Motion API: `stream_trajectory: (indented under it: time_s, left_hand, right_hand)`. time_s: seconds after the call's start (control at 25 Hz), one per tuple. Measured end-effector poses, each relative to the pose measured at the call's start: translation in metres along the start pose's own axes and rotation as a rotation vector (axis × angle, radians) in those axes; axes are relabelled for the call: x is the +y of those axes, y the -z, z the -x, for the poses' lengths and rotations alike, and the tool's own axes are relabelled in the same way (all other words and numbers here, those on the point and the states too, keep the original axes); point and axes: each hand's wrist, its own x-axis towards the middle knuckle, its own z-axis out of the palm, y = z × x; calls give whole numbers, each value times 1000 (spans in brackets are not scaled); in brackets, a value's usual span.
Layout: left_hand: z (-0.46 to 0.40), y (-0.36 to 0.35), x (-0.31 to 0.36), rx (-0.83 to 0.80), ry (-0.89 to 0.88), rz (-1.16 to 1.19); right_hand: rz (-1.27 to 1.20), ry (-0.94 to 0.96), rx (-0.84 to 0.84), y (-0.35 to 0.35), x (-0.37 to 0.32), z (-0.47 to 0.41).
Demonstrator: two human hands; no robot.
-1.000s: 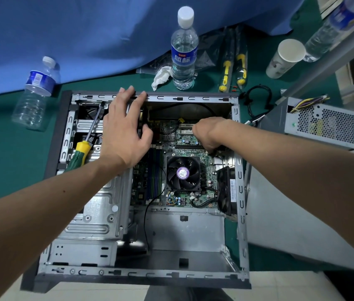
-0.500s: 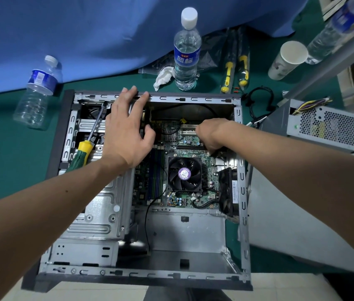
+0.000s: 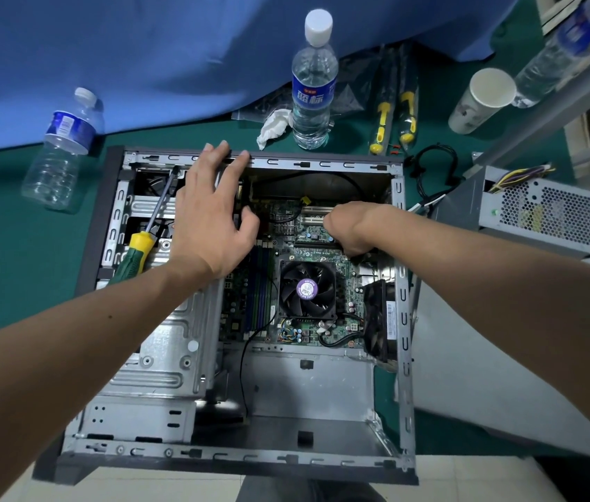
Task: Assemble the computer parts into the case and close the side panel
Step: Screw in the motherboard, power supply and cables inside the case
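— At 12 o'clock on the case point(image 3: 326, 164), the left hand point(image 3: 210, 219) lies spread wide, its fingertips point(image 3: 242, 156) on the top rail, and it holds nothing. Compared with a second ago it is almost in the same place; only the thumb has come a little closer to the motherboard point(image 3: 308, 244).

— And the right hand point(image 3: 349, 228)?

— It is curled down over the slots at about 1 o'clock from the CPU fan point(image 3: 307, 289). Its fingers are hidden under the knuckles, so I cannot tell whether they pinch a part or only press. It has hardly moved in the last second.

— What does this mean for the task?

— I judge that the person is still seating or fixing something by the expansion slots, while the left hand steadies the case. So little change suggests careful pressing, not carrying.

— Where are the other parts?

— The power supply point(image 3: 539, 211) stands outside the case at 3 o'clock, on the green counter point(image 3: 14, 248), with its wires loose. The side panel point(image 3: 485, 375) lies just beside the case at 4 o'clock. A green and yellow screwdriver point(image 3: 141, 248) rests on the drive cage at 9 o'clock. The empty bay at 6 o'clock is probably for the power supply, so much work remains before closing.
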Motion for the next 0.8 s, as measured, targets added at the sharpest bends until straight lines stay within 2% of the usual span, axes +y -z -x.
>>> stream_trajectory:
  time_s: [0.36,0.8]
  left_hand:
    - [-1,1,1,-4,4,-2]
    - [-1,-2,-1,25,-18,-1]
  right_hand:
    - [-34,-28,13,1,1,0]
    - [41,-53,33,10,1,8]
